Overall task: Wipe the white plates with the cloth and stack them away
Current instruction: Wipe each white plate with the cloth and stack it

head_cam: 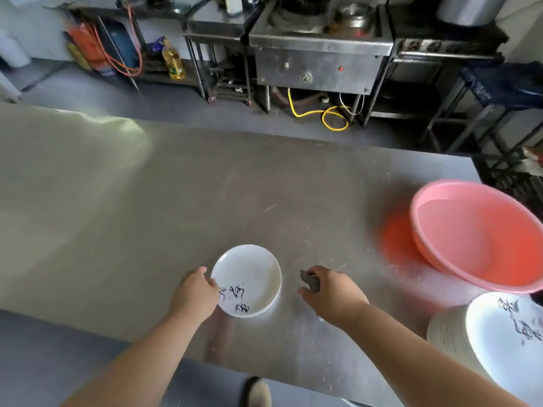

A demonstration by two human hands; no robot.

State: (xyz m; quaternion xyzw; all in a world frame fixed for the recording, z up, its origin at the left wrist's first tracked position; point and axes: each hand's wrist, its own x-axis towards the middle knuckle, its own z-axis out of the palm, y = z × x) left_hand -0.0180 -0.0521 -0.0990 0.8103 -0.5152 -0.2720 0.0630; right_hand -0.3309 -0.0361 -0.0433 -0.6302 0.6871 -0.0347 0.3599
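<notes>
A small stack of white plates (249,274) with black brush writing lies on the steel table (147,215) near its front edge. My left hand (195,292) touches the left rim of the top plate; how its fingers lie under the rim is hidden. My right hand (332,292) hovers just right of the plates and grips a small dark grey cloth (311,281). A tall stack of the same white plates (499,333) stands at the table's right front corner.
A pink plastic basin (476,233) sits at the table's right side, behind the tall stack. Across a grey floor aisle stand steel kitchen stoves (320,51), an oil bottle (173,61) and a yellow hose (329,116). My shoe (255,392) shows below the table edge.
</notes>
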